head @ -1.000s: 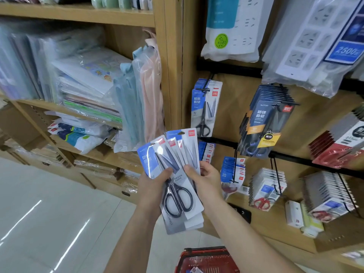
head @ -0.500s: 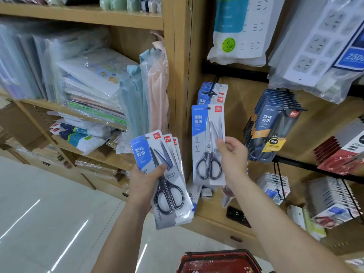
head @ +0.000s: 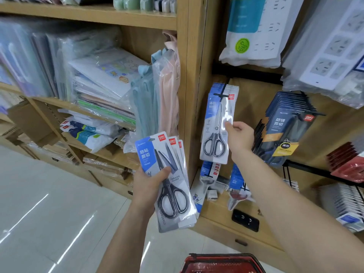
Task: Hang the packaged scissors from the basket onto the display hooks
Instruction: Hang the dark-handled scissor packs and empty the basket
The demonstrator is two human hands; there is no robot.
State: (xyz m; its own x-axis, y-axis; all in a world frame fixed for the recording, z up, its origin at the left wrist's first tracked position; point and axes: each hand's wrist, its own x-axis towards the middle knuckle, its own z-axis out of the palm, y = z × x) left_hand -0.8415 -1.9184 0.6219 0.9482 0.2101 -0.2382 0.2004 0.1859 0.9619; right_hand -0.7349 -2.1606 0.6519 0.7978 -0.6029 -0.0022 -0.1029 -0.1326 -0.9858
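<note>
While the left hand (head: 149, 184) grips a fanned stack of scissor packs (head: 169, 168) just in front of the wooden post (head: 190, 85), thumb curled across the front pack and fingers closed behind, the right hand (head: 239, 135) pinches the right edge of a single scissor pack (head: 215, 123) just right of the post. Its thumb is on the clear front and the other fingers are tucked behind. That pack hangs upright, blades up and handles down, with its top at the black hook (head: 223, 91). The hook's crossbar shows in front of the card, so the pack seems threaded on, though glare on the plastic makes that hard to confirm. More packs of the same kind sit behind it on the hook. Farther right of the post, a row of dark scissor packs (head: 285, 125) hangs tilted from another hook, and up and right of the post hang bagged power strips (head: 254, 32). Left of the post, shelves (head: 88, 14) hold plastic-wrapped folders (head: 102, 79). Below the post, at the bottom edge, the rim of the red basket (head: 222, 262) shows between the two forearms.
</note>
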